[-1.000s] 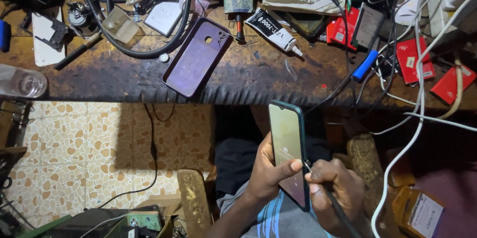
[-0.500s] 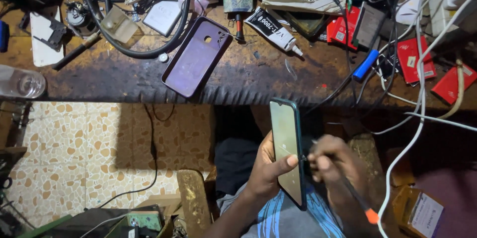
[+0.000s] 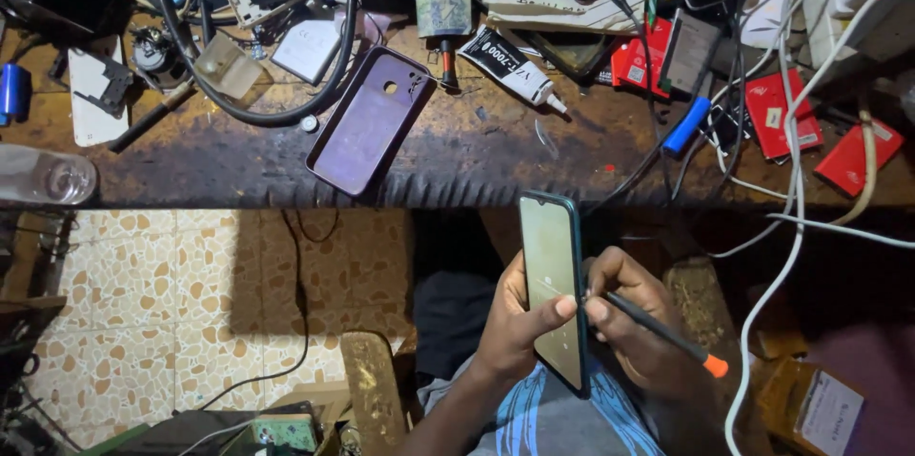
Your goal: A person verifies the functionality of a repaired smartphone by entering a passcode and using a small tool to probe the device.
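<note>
Gripping a phone (image 3: 553, 289) upright over the lap, the left hand (image 3: 519, 327) wraps round its left edge, with the thumb laid across the lower part of the pale screen. The phone has a dark green rim and stands on its long axis, just below the front edge of the workbench (image 3: 238, 165). Close against the phone's right edge, the right hand (image 3: 634, 327) is closed on a thin black tool (image 3: 658, 330) with an orange end, held like a pen; its tip meets the phone's right side beside the left thumb. Both hands touch the phone, so they sit together rather than apart. Beneath them shows a shirt (image 3: 553, 418) in grey with blue marks.

To the left, lower down, lies a tiled floor (image 3: 162, 304) in beige with brown patches.

Farther off, on the worn brown workbench, a purple phone case (image 3: 367, 122) lies face down and tilted, well apart from the held phone. Right of it rests a black and white glue tube (image 3: 510, 63), nozzle pointing right. A thick black cable (image 3: 257, 113) loops behind the case. Red packets (image 3: 777, 103) and a small blue cylinder (image 3: 688, 125) lie to the right among white cables (image 3: 791, 161). At the far left edge sits a clear plastic bottle (image 3: 43, 177) on its side.
</note>
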